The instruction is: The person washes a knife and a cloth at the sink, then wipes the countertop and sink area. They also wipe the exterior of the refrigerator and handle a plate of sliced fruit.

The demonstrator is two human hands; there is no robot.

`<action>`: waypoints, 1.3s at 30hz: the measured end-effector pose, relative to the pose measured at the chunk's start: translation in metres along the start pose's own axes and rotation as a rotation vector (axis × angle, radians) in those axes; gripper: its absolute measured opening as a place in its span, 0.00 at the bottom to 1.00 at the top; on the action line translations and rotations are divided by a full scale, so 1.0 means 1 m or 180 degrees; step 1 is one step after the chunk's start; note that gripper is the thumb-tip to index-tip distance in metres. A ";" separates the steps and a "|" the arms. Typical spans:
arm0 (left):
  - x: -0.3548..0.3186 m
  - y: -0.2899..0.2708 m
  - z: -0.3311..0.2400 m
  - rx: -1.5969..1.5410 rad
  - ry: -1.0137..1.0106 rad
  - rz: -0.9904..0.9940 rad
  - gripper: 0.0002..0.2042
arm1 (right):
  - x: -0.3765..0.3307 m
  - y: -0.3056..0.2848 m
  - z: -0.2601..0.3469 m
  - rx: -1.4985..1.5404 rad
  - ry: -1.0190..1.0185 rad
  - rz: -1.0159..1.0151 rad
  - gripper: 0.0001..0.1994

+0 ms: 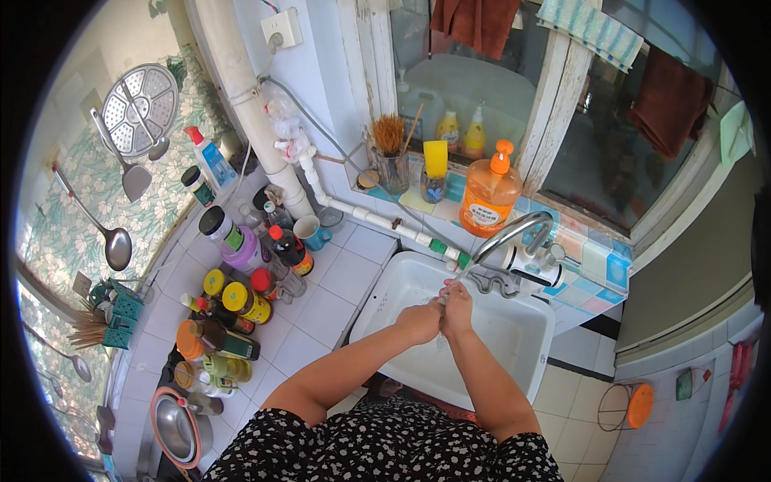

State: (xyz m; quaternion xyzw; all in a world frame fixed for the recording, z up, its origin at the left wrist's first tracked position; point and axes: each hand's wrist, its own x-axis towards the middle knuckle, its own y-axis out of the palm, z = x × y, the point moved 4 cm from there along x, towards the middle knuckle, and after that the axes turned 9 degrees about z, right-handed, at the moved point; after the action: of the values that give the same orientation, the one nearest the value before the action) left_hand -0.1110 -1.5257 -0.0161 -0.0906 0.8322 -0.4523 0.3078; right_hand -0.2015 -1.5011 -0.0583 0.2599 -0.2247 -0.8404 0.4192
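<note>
Below the curved metal tap (514,233), my two hands meet over the white sink (514,353). My left hand (421,323) is closed and pressed against my right hand (458,308), whose fingers are also curled inward. Water appears to run over them and drip into the basin. Whether anything small lies between the palms is hidden. Behind the sink, on the tiled ledge, stands a large orange pump bottle (490,193).
Sauce bottles and jars (246,300) crowd the tiled counter on the left, beside a metal pot (175,426). A mug (312,233) stands near the white pipe (369,218). Ladles and a spatula (135,178) hang on the left wall. An orange round stool (640,406) is at right.
</note>
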 end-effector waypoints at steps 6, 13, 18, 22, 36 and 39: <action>-0.006 -0.001 -0.010 -0.0029 -0.0115 -0.0252 0.17 | 0.014 -0.030 -0.010 0.0049 0.0379 -0.0101 0.07; 0.011 0.005 0.032 -0.3910 -0.0315 0.0016 0.14 | 0.010 -0.109 0.084 -0.2590 -0.0813 -0.0494 0.15; 0.013 -0.003 0.049 -0.3010 -0.0351 -0.0132 0.14 | -0.019 -0.107 0.199 -0.4710 -0.2143 -0.1725 0.21; 0.004 -0.004 0.028 -0.3338 -0.0135 0.0011 0.12 | 0.003 -0.150 0.226 -0.5862 -0.2071 -0.1767 0.21; -0.003 0.016 0.035 -0.3524 -0.0158 0.0178 0.11 | -0.013 -0.109 0.215 -0.6556 -0.0506 -0.1542 0.10; -0.008 0.009 0.029 -0.3525 -0.0224 0.0264 0.10 | -0.031 -0.117 0.207 -0.5050 -0.0848 -0.1658 0.16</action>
State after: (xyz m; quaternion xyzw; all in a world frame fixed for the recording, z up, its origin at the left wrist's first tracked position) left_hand -0.0866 -1.5369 -0.0316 -0.2210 0.9376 0.0685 0.2595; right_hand -0.3837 -1.3782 0.0381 -0.1692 0.4515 -0.8425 0.2403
